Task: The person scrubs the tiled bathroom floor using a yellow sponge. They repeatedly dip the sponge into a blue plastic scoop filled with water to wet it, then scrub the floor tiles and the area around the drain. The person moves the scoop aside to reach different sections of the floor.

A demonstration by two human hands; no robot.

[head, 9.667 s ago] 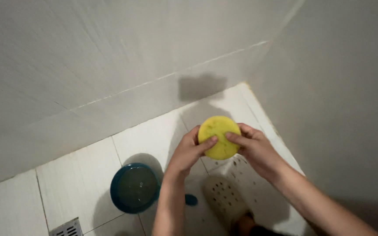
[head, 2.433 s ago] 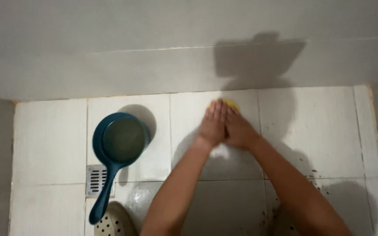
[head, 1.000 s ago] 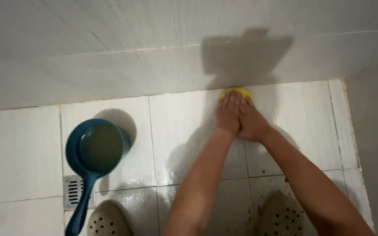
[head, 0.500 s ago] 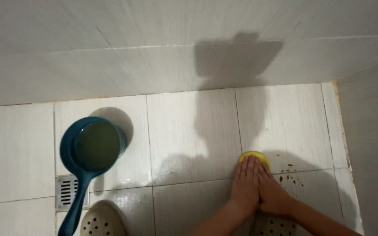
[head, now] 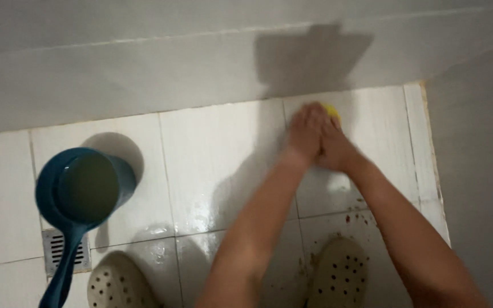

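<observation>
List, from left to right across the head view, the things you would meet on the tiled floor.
Blue water dipper → floor drain grate → left perforated clog → left hand → yellow scrubber under both hands → right hand → right perforated clog.

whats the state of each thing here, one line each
yellow sponge: pressed onto the floor tile, mostly hidden under both hands
left hand: flat on the sponge, beside the right hand
right hand: flat on the sponge, touching the left hand
blue dipper: upright on the floor, filled with water
floor tiles: wet and shiny, brown specks near the right clog
floor drain: partly covered by the dipper handle
clogs: worn, flat on the floor
</observation>
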